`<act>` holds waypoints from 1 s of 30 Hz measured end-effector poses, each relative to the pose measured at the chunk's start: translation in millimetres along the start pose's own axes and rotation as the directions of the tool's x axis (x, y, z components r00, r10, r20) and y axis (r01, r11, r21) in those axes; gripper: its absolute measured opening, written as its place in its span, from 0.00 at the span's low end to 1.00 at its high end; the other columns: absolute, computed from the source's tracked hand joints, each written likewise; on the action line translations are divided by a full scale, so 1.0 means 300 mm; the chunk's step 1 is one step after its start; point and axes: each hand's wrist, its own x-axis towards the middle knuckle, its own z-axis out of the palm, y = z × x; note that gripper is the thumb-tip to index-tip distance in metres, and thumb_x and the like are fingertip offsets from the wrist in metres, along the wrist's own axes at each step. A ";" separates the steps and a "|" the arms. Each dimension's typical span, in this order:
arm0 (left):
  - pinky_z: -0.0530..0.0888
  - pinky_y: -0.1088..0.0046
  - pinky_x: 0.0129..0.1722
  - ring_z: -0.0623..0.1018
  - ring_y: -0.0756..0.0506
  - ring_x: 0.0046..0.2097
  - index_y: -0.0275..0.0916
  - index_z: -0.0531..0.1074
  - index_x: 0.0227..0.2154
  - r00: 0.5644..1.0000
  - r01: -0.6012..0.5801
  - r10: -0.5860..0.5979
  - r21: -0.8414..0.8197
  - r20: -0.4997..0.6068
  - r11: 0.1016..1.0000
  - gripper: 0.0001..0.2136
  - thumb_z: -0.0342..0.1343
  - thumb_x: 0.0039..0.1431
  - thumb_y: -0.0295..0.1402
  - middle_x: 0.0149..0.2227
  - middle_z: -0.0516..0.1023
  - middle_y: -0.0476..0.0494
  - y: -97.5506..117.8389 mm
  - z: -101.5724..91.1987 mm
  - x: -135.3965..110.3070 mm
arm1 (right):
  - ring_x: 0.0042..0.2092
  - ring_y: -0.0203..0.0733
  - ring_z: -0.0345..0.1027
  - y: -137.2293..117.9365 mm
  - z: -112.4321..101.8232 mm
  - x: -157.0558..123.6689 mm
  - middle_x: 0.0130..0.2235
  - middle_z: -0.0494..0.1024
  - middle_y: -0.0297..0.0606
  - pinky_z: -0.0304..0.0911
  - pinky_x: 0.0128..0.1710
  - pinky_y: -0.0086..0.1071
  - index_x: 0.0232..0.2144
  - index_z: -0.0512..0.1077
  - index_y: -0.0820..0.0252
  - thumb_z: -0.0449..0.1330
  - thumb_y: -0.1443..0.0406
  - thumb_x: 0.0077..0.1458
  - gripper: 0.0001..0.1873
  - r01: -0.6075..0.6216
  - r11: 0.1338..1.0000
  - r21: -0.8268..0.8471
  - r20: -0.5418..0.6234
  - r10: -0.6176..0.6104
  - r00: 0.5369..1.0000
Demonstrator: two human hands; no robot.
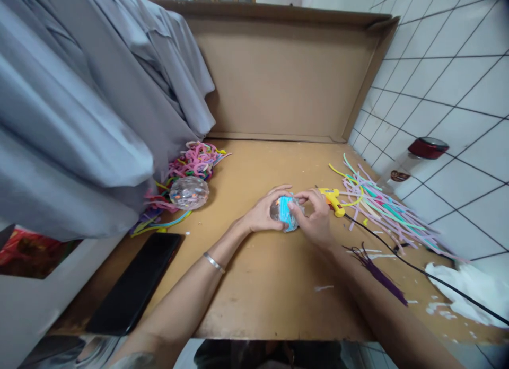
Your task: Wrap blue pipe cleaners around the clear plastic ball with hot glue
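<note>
Both of my hands close around a small clear ball [284, 212] wrapped with light blue strips, held just above the wooden table [270, 284]. My left hand [263, 211] cups its left side with fingers curled over the top. Pinching the ball's right side and a blue strip is my right hand [316, 216]. A silver bracelet sits on my left wrist.
A second clear glittery ball [189, 192] lies on a heap of coloured pipe cleaners [194, 162] at left. A yellow glue gun [333, 199] with black cord, pastel strips [382, 207], a red-lidded jar [413, 162], a purple tassel [377, 273], a black phone [137, 281] and grey hanging cloth [79, 109] surround me.
</note>
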 end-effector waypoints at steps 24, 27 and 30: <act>0.65 0.55 0.61 0.70 0.36 0.59 0.40 0.67 0.52 0.994 0.101 -0.105 -0.130 -0.030 0.986 0.34 0.66 0.35 0.29 0.57 0.69 0.39 -0.005 -0.005 -0.004 | 0.38 0.44 0.68 0.021 0.028 -0.024 0.32 0.74 0.35 0.61 0.43 0.42 0.28 0.74 0.53 0.61 0.57 0.54 0.08 -0.028 0.997 0.079 0.041 0.024 0.999; 0.65 0.55 0.61 0.70 0.36 0.59 0.40 0.67 0.51 0.995 0.092 -0.096 -0.131 -0.024 0.987 0.34 0.66 0.36 0.30 0.58 0.69 0.39 0.000 -0.006 -0.006 | 0.39 0.44 0.68 0.024 0.016 -0.019 0.33 0.74 0.36 0.61 0.43 0.41 0.30 0.74 0.54 0.57 0.56 0.58 0.11 -0.043 0.990 0.132 0.040 0.038 0.998; 0.64 0.53 0.62 0.70 0.35 0.59 0.40 0.67 0.51 0.998 0.057 -0.058 -0.088 -0.006 0.994 0.33 0.67 0.35 0.30 0.58 0.69 0.38 0.006 -0.006 -0.005 | 0.39 0.44 0.68 0.044 0.009 -0.005 0.33 0.75 0.37 0.62 0.42 0.39 0.31 0.74 0.55 0.51 0.55 0.62 0.16 -0.107 0.981 0.162 -0.010 0.110 0.994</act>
